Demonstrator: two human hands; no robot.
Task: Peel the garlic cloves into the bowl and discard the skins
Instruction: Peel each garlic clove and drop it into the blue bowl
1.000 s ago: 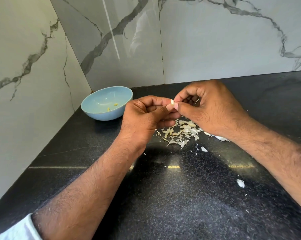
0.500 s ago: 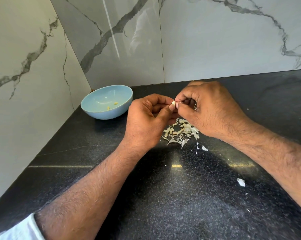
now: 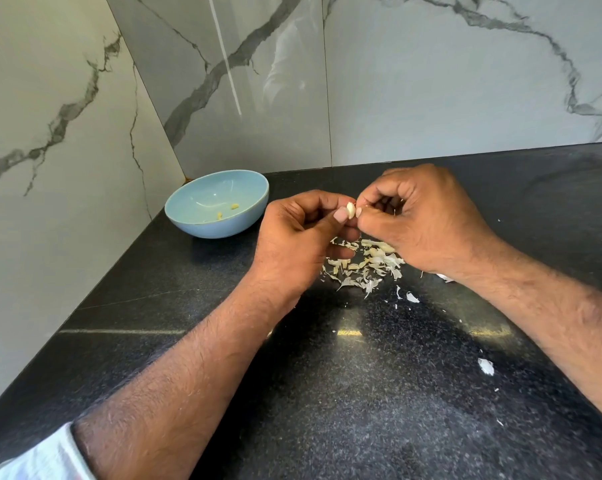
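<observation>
At frame centre both hands, the left hand (image 3: 299,237) and right hand (image 3: 420,220), pinch one garlic clove (image 3: 351,209) above a pile of skins (image 3: 365,263) on the black tabletop (image 3: 361,393), while the blue bowl (image 3: 244,223) left of them holds two small peeled pieces (image 3: 227,210).

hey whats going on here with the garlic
A person is peeling a garlic clove over a black counter. The left hand pinches the clove while the right hand picks at its skin. A pile of skins lies on the counter below the hands. The blue bowl, to the left, holds two small peeled pieces so far.
</observation>
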